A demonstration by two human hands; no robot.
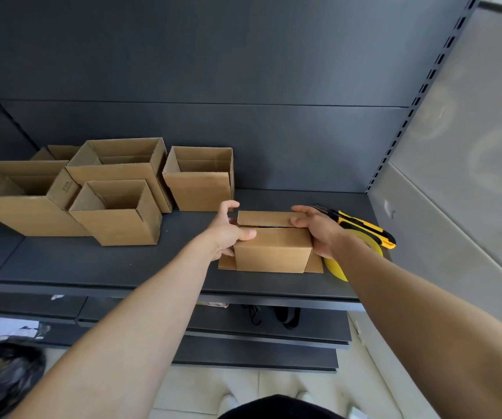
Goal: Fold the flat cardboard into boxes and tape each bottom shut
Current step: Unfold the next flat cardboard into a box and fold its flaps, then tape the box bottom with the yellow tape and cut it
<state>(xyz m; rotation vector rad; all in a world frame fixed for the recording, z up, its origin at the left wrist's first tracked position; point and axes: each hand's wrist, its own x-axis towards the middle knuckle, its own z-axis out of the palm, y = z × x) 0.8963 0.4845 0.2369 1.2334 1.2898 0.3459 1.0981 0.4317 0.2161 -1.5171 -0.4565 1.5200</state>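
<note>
Here both hands' fingers (pixel 245 234) clamp the box (pixel 272 247), lying left-right, flaps up.

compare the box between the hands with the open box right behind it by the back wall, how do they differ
The held box sits with its folded flaps on top, nearly closed; the rear box stands with its top open, its inside visible. The left hand and right hand grip the held box; nothing touches the rear box. The held box looks lower and wider, the rear box taller. Both are plain brown cardboard on the dark shelf.
</note>
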